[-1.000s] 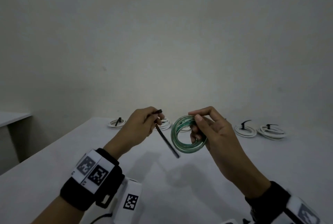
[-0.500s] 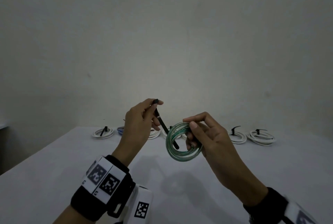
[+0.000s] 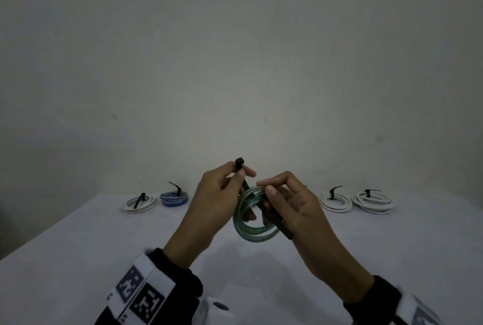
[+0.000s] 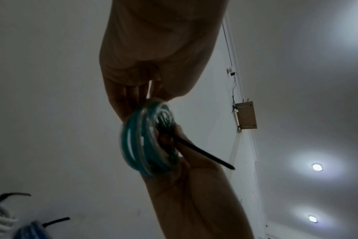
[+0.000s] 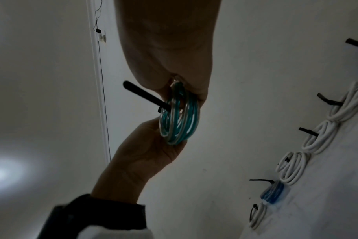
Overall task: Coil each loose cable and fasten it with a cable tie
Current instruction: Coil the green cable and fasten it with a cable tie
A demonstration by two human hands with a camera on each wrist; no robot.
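A coiled green cable [image 3: 251, 230] [image 4: 145, 145] [image 5: 180, 116] hangs above the table, and my right hand [image 3: 285, 194] pinches its upper right side between thumb and fingers. My left hand [image 3: 230, 181] pinches the head end of a black cable tie [image 3: 240, 163]. The tie's strap runs down through the middle of the coil, and its tip [image 4: 225, 165] sticks out on the far side near my right palm. In the right wrist view the black cable tie [image 5: 141, 95] crosses the ring beside my left hand [image 5: 153, 145].
Along the table's far edge lie tied coils: a white one [image 3: 138, 203] and a blue one [image 3: 173, 198] on the left, two white ones [image 3: 335, 202] [image 3: 372, 200] on the right. The white table [image 3: 78, 259] runs toward me; a wall stands right behind it.
My left hand has brought the cable tie rightward to the coil, and the strap now passes through the ring. Both hands have drawn closer together.
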